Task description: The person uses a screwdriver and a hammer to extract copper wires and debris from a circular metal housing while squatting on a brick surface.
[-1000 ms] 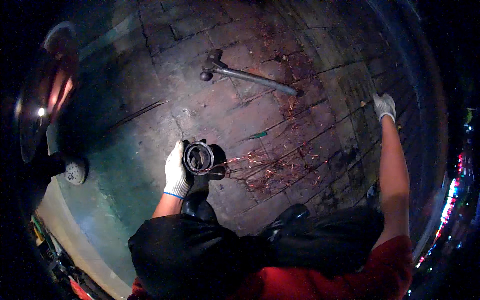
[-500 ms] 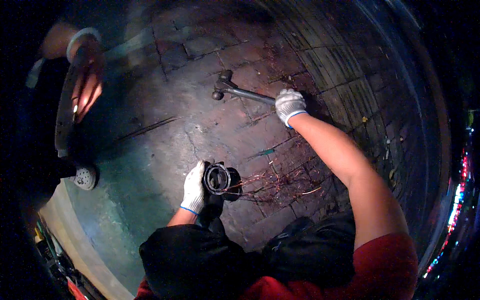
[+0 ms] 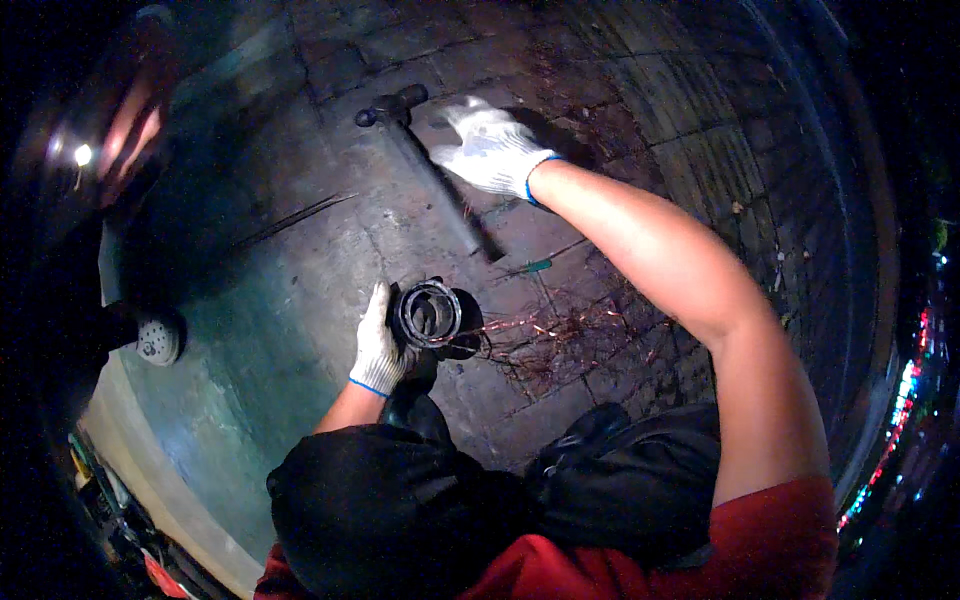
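My left hand [image 3: 376, 345], in a white knit glove with blue trim, grips the side of a black round hollow housing [image 3: 428, 313]. Its ringed open end faces up, and something dark and curved sits inside. My right hand [image 3: 488, 150], gloved alike, is held with fingers apart just right of a dark ball-peen hammer [image 3: 432, 178]. The hammer's head points away from me and its handle slants down to the right; nothing is gripped in this hand. Thin copper wires [image 3: 560, 335] lie tangled on the ground right of the housing.
Another person's blurred hand [image 3: 130, 125] is at the upper left beside a bright glint, with a perforated pale shoe [image 3: 158, 340] below. A small green piece [image 3: 537, 266] lies on the dark paving [image 3: 330, 240]. My dark-clad knees [image 3: 380, 480] are close below the housing.
My right hand has let go of the hammer and moved up and left. The hammer has swung so its handle points toward me. The other person's hand has shifted left.
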### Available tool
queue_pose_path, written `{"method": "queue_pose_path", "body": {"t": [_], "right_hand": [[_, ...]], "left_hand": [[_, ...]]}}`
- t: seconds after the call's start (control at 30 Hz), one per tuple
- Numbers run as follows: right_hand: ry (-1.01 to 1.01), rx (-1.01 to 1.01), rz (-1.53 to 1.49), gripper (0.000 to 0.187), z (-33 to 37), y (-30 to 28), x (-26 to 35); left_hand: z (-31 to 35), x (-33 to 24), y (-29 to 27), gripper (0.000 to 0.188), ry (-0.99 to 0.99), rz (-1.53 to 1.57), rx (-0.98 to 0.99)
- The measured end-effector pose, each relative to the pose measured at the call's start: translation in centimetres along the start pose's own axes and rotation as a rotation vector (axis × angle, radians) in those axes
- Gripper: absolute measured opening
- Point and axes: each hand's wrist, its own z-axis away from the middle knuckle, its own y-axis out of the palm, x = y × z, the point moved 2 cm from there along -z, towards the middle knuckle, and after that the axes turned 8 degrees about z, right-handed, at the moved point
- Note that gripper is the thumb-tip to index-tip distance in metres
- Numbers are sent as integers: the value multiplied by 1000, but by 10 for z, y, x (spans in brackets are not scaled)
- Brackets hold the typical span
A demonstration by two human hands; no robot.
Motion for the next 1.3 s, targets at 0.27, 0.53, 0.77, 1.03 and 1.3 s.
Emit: {"method": "queue_pose_path", "body": {"t": [0.27, 0.53, 0.77, 1.03, 1.3], "right_hand": [[-466, 547, -223, 46, 73, -2, 74], [-405, 676, 20, 31, 125, 19, 71], [-539, 426, -238, 28, 126, 17, 58], [-449, 153, -329, 22, 94, -2, 21], [160, 630, -460, 77, 88, 13, 31]], "left_hand": [[5, -9, 1, 56, 99, -80, 22], [7, -6, 13, 55, 82, -74, -16], [6, -10, 12, 53, 26, -49, 114], [4, -8, -8, 56, 46, -20, 50], [15, -6, 19, 52, 37, -111, -79]]}}
